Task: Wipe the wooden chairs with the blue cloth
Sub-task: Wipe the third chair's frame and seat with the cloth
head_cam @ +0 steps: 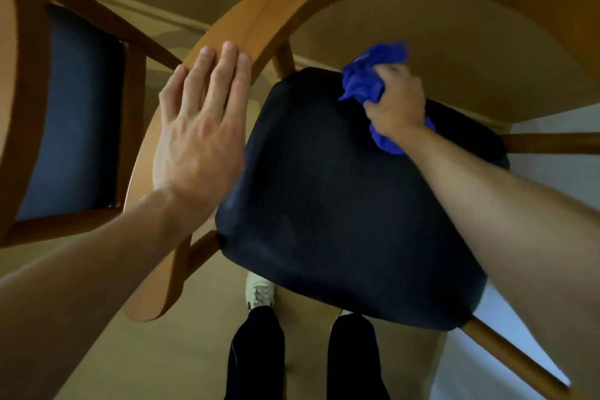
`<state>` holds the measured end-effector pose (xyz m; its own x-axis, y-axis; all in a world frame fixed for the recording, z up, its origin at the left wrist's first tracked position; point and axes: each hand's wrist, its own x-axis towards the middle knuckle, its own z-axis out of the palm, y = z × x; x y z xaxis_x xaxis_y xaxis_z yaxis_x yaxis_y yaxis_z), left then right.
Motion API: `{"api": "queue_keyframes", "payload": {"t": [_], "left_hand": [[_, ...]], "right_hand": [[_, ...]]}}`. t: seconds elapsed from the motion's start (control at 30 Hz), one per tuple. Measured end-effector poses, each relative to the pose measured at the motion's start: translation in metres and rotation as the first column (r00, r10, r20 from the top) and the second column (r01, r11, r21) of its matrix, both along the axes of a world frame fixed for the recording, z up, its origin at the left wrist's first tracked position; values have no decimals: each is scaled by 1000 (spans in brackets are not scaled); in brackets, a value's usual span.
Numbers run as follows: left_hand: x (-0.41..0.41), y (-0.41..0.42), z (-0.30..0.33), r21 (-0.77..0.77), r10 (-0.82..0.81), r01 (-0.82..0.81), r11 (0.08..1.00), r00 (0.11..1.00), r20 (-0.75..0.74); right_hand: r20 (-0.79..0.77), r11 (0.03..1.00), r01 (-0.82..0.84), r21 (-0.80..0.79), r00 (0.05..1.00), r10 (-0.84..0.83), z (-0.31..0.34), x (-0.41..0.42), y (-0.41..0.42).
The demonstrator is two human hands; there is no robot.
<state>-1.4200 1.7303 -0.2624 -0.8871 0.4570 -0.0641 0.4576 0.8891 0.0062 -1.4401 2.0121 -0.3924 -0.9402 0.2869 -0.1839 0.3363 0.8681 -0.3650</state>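
Blue cloth bunched in right hand's curled fingers, seemingly touching seat.

- A pale beige floor fills the lower view.
- A white baseboard runs along the wall near the top left.
- One light sneaker and two black trouser legs show at the bottom centre.

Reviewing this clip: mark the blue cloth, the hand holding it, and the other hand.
blue cloth (pixel 363 81): head view, on the bunched part above the fingers.
right hand (pixel 401 107): head view, on the back of the hand.
left hand (pixel 198 136): head view, on the back of the hand.
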Motion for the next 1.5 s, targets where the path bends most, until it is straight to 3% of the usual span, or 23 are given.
{"api": "queue_keyframes", "payload": {"t": [0.07,0.13,0.27,0.33,0.4,0.53,0.63,0.7,0.77,0.83,0.9,0.93,1.0,1.07,1.13,1.2,1.27,1.33,1.43,1.5], "left_hand": [[0,1,0,14,7,-7,1000,1000,3],[0,1,1,27,11,-11,1000,1000,-1],[1,3,0,23,8,-8,1000,1000,-3],[2,4,1,23,2,-2,1000,1000,-4],[1,4,2,35,-2,2,999,1000,-4],[0,3,3,24,15,-14,1000,1000,-12],[0,3,2,3,-5,5,1000,999,-52],[1,5,1,-34,-19,17,999,998,-67],[1,4,1,-97,-53,45,994,995,-82],[4,4,1,-160,-265,253,954,962,-63],[13,8,-9,-222,-574,562,797,819,12],[18,16,-15,-218,-637,627,748,770,32],[25,35,-29,-124,-508,532,838,842,179],[29,53,-51,-133,-272,364,922,851,449],[30,62,-74,-216,-152,323,921,810,566],[32,63,-94,-278,-65,291,915,789,611],[38,63,-105,-348,-20,279,895,805,592],[43,65,-108,-385,-23,272,882,841,540],[45,67,-106,-387,-23,265,883,849,528],[45,68,-105,-379,-27,258,888,854,519]], "right_hand": [[-17,998,-57,-24,998,57,-5,23,-21],[-58,981,-127,-146,991,120,-6,82,-60],[66,887,-253,-387,952,300,10,211,-122],[82,824,-322,-466,912,403,13,225,-121],[37,805,-318,-501,921,387,14,197,-99],[-176,921,-161,-355,979,103,18,94,-19],[-85,976,59,-211,993,-79,9,39,36],[-11,991,107,-84,994,-108,-4,38,30],[-79,997,-33,-63,997,28,-9,61,-7],[-118,965,-205,-164,975,187,-10,109,-49],[-64,896,-353,-268,935,349,-7,168,-80],[-16,857,-405,-318,906,422,-3,195,-89],[34,772,-492,-402,835,549,5,230,-94],[68,720,-498,-484,799,598,9,233,-78],[67,699,-346,-626,869,490,18,206,-50],[2,736,-188,-650,968,249,26,161,-11],[-35,844,-54,-534,999,41,26,112,35],[-22,925,54,-377,998,-67,20,70,71],[46,983,135,-120,990,-131,-1,64,64],[-36,987,89,-132,995,-94,-8,101,23]]}}
